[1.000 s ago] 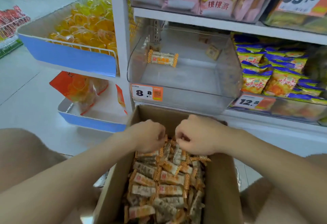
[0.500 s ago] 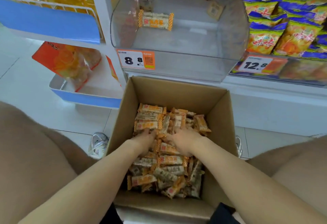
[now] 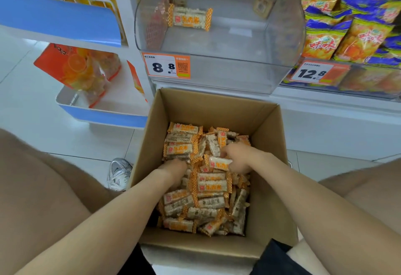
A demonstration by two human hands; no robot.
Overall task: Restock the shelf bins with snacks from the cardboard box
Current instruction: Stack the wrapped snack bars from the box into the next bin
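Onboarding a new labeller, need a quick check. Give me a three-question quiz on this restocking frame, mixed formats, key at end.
1. Fill in: the price tag on the clear bin reads ___.
2. True or false: the clear bin is packed full of snack bars.
3. The left hand and right hand are: A in the cardboard box; B in the clear bin; C on the price tag.
Key: 1 8.8; 2 false; 3 A.
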